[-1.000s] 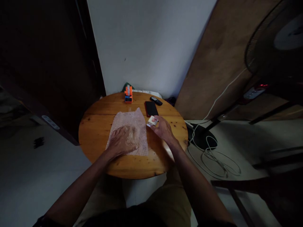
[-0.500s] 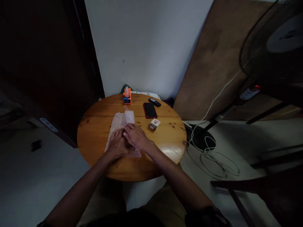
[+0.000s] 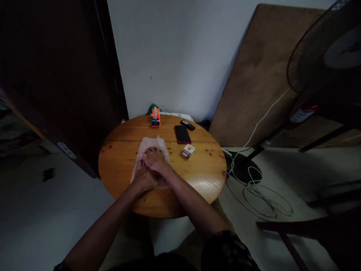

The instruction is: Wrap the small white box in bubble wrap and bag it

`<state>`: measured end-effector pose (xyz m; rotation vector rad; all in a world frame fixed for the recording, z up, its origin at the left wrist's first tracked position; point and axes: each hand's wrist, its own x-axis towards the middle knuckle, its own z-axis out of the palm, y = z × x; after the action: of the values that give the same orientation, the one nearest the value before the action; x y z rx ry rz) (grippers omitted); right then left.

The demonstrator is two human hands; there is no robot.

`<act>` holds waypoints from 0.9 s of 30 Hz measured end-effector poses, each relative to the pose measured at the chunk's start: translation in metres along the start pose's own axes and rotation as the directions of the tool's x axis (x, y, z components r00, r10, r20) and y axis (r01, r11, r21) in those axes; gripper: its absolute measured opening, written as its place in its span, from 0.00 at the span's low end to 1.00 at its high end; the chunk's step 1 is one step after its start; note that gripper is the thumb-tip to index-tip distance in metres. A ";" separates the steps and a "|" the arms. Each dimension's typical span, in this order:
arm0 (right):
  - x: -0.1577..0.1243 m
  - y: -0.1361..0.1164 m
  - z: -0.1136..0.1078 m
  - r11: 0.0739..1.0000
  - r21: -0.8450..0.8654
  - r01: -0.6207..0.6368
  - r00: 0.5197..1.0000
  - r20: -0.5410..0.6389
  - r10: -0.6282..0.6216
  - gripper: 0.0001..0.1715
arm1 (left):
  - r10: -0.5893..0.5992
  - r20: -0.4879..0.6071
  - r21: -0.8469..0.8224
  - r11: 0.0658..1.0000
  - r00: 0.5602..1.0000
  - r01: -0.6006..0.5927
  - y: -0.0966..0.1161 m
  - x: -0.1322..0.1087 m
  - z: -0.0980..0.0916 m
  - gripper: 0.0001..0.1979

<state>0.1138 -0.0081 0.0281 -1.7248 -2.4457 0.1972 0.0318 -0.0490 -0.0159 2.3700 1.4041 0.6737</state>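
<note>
A sheet of bubble wrap (image 3: 146, 143) lies on the round wooden table (image 3: 115, 165). My left hand (image 3: 144, 177) presses flat on its near left part, with its fingertips partly covered by my other hand. Laid across those fingers, my right hand (image 3: 156, 159) rests on the middle of the wrap with its fingers stretched out. Whether anything is inside the wrap is hidden by the hands. A small white and brown box (image 3: 187, 151) sits to the right of the wrap.
An orange and blue tape dispenser (image 3: 155, 117) stands at the table's far edge. A red-edged black phone (image 3: 182, 134) and a small black keypad phone (image 3: 187, 125) lie behind the box. To the right, a standing fan (image 3: 318, 60) and a coiled white cable (image 3: 261, 195) are on the floor side.
My right hand has slid left, further over my left hand's fingers. The flap at the wrap's far end, raised before, now lies flatter. The whole view has shifted slightly.
</note>
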 end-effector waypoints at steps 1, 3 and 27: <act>-0.001 0.015 -0.001 0.998 -0.029 -0.061 0.998 -0.037 0.060 0.29 | -0.006 0.004 0.029 1.000 1.000 0.006 -0.001 -0.001 0.000 0.38; -0.010 0.046 -0.006 0.990 -0.060 -0.124 0.990 -0.077 0.120 0.29 | -0.027 0.017 0.101 0.995 0.999 0.025 -0.003 -0.003 0.000 0.45; -0.032 0.096 0.010 0.988 0.034 -0.154 0.975 -0.157 0.157 0.26 | 0.097 0.204 0.161 0.978 0.974 -0.131 0.025 0.008 -0.005 0.36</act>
<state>0.2109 -0.0064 -0.0009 -1.8468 -2.1914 0.0977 0.0509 -0.0538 0.0023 2.5867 1.2969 0.3445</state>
